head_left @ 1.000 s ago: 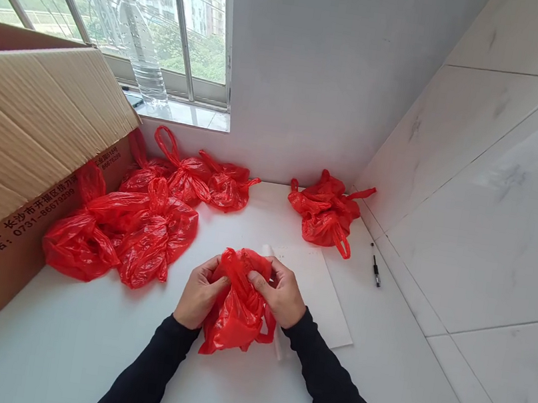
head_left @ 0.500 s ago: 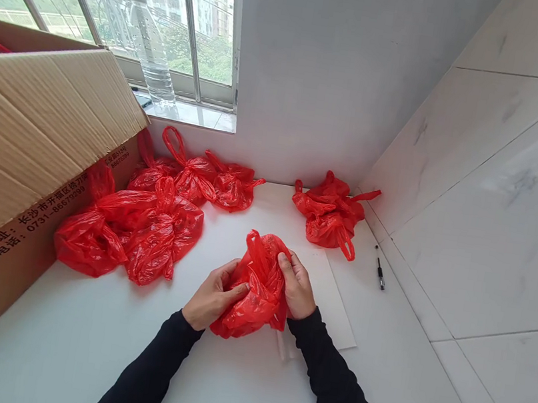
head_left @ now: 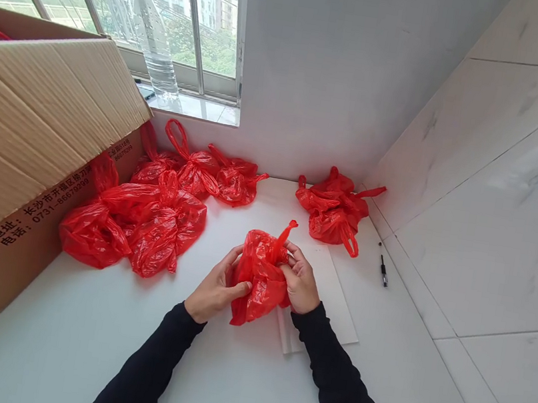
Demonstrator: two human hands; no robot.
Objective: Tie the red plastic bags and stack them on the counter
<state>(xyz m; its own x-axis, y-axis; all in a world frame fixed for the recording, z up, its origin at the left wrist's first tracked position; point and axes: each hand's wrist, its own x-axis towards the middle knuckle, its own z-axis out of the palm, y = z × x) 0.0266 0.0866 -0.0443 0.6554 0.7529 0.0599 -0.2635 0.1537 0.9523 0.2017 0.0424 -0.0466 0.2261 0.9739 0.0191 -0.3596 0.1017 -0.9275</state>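
Observation:
A crumpled red plastic bag [head_left: 260,278] is held over the white counter [head_left: 77,334] between both hands. My left hand [head_left: 216,286] grips its left side with the thumb pressed into the plastic. My right hand [head_left: 301,280] pinches the bag near its top, where a twisted handle sticks up. Both arms are in black sleeves. A white sheet [head_left: 330,298] lies flat under and to the right of my right hand.
Several knotted red bags lie in a pile at the left [head_left: 144,223], and others at the back right [head_left: 333,211]. An open cardboard box [head_left: 19,144] stands at the left. A small black pen [head_left: 382,271] lies by the tiled wall. A clear bottle [head_left: 156,43] stands on the windowsill.
The bag has been gathered smaller and lifted a little away from me. My right hand has moved to its top, and one handle now points up.

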